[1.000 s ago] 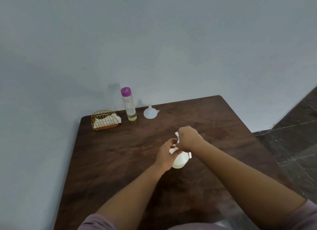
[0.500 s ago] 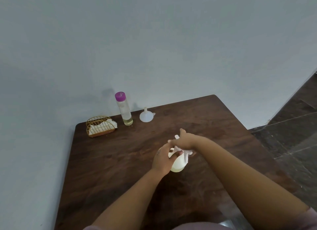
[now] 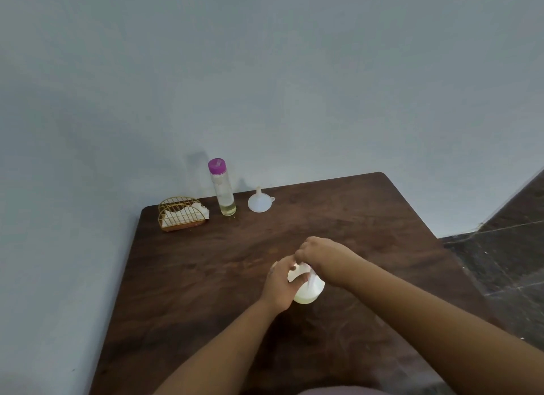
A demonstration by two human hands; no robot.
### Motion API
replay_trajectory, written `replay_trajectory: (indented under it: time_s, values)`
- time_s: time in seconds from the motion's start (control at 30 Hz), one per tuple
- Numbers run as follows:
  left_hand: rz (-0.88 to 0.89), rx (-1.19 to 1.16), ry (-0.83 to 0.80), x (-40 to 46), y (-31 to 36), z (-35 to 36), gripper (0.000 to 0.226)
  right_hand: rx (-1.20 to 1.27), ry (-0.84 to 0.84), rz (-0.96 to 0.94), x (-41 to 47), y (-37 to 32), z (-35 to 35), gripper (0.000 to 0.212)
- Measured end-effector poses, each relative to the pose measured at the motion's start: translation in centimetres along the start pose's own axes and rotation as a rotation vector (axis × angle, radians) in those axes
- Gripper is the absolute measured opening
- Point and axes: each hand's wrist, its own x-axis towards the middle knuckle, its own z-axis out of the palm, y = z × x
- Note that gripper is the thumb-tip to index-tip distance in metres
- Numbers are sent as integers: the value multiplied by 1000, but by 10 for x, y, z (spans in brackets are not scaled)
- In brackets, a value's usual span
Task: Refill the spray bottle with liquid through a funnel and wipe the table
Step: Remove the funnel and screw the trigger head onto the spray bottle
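A white spray bottle [image 3: 309,291] stands in the middle of the dark wooden table [image 3: 206,277]. My left hand [image 3: 278,285] wraps its body from the left. On top of it, my right hand [image 3: 321,254] closes over the white spray head, hiding most of it. At the back, a tall clear bottle [image 3: 222,188] with a purple cap holds a little yellowish liquid. Right of that bottle a white funnel [image 3: 259,201] rests wide end down.
A gold wire holder with white napkins [image 3: 181,215] sits at the table's back left corner. A pale wall runs behind and along the left side. Dark tiled floor [image 3: 506,262] lies beyond the table's right edge.
Both hands have stayed on the spray bottle. My right hand has shifted its grip on the spray head, as if turning it. The camera view has drifted slightly.
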Motion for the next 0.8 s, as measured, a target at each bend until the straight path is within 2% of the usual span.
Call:
replay_trajectory:
  time_s: [0.13,0.17,0.2,0.33,0.43,0.53,0.63,0.7,0.77,0.8]
  values:
    - [3,-51,-18,0,2,2,38,98,55,74,7,5,1,24]
    - [-22,-77,-12,-2,5,2,31,118,94,106,8,7,2,20]
    - [-38,-106,3,-3,7,3,24,143,136,143,8,8,4,20]
    - [-66,-221,38,-8,5,5,27,270,260,330,7,3,16,27]
    - [-39,-158,52,-7,-5,15,34,303,316,501,6,-10,26,33]
    - [41,44,52,-14,5,17,50,468,309,624,7,-15,32,38]
    - [108,253,77,-20,8,16,52,694,279,599,8,-9,28,49]
    - [133,283,61,-20,8,13,52,904,168,523,1,3,27,60]
    - [105,273,37,-20,11,10,50,1075,38,419,-12,19,28,51]
    - [88,265,33,-19,12,10,49,1086,6,363,-18,27,31,45]
